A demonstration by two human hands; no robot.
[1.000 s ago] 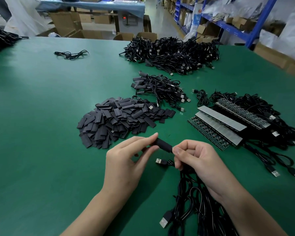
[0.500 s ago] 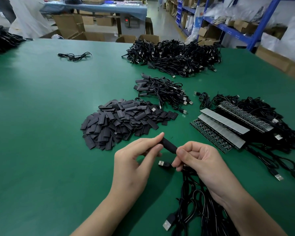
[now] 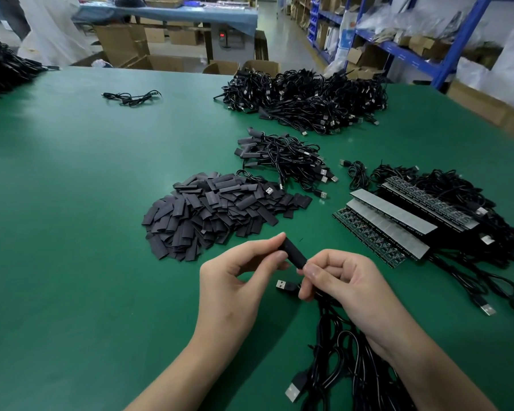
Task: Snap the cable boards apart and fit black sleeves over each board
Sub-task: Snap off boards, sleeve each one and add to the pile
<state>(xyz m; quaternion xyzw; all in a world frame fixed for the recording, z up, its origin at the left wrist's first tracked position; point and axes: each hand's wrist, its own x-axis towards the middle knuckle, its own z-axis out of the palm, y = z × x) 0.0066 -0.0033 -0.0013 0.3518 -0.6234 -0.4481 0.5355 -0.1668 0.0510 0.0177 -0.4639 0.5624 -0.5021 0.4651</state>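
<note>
Both left hand (image 3: 235, 280) and right hand (image 3: 347, 286) pinch black sleeve (image 3: 293, 253), slanting far-left to near-right

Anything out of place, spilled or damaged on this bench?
Nothing looks damaged or spilled. Two strays: a USB plug lies on the sleeve pile, and one loose cable sits alone at far left, apart from the big cable heap.

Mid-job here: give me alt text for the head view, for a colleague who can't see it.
The left hand pinches the upper end of one black sleeve and the right hand grips its lower end, over a bundle of black cables on a green table. A pile of loose sleeves lies beyond, board strips to the right.
</note>
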